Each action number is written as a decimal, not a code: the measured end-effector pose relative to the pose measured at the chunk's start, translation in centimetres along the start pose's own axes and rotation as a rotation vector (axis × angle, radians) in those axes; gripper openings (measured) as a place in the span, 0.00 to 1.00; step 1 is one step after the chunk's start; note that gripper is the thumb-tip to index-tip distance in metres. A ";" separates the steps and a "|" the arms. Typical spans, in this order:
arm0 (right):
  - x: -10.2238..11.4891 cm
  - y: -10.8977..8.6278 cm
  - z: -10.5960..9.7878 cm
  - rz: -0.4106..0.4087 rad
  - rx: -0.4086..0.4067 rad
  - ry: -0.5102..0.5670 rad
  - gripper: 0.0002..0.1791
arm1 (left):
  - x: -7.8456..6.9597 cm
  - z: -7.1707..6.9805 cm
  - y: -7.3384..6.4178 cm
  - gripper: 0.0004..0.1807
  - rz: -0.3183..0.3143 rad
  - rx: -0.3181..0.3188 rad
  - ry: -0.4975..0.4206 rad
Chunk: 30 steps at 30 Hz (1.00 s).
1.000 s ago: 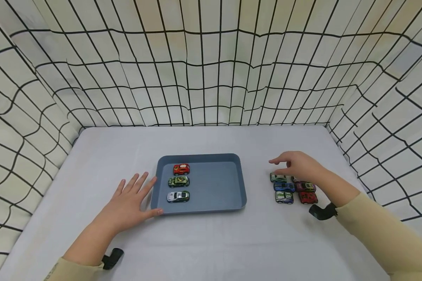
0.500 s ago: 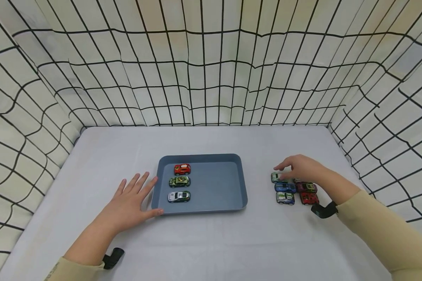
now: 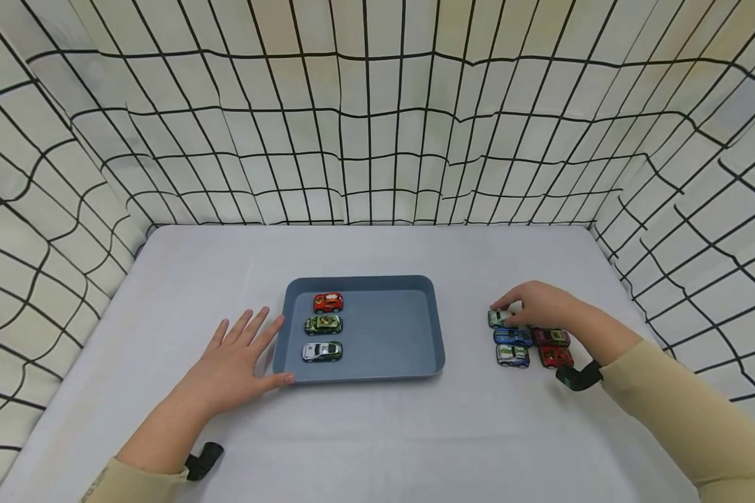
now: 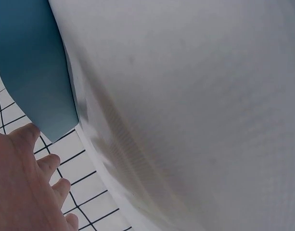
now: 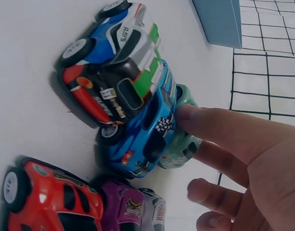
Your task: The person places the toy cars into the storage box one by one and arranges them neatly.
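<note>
My right hand pinches a pale green toy car between thumb and forefinger. That car stands on the white cloth, partly covered by the fingers; in the right wrist view its green body shows behind a blue toy car. With fingers spread, my left hand rests at the left rim of a blue-grey tray. Inside the tray, a red toy car, a green camouflage toy car and a white-and-green toy car form a column on the left side.
Close around the right hand stand a white-green-blue toy car, a purple toy car and a red toy car. A white toy car is mostly hidden behind the purple one. Black-lined white curtains enclose the table.
My right hand has come down onto the pale green toy car, and its thumb and forefinger have closed on it. The left hand stays at the tray.
</note>
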State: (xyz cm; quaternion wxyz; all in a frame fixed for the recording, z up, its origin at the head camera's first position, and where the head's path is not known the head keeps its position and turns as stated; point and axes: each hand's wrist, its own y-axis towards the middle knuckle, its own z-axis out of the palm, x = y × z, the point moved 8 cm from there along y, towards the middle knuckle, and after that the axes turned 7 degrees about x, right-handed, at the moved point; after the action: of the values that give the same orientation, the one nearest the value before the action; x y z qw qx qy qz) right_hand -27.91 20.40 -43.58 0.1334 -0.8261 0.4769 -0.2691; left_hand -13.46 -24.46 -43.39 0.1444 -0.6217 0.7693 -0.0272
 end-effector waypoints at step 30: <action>3.1 -0.2 -2.6 -0.085 -0.149 -0.025 0.19 | -0.2 -0.3 -0.1 0.58 -0.001 0.001 0.006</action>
State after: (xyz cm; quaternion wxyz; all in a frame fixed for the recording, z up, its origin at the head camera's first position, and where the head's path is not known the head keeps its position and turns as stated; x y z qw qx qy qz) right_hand -27.98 17.89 -40.37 0.0658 -0.8564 0.4586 -0.2279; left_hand -13.41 -24.28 -43.05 0.1425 -0.6220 0.7694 -0.0297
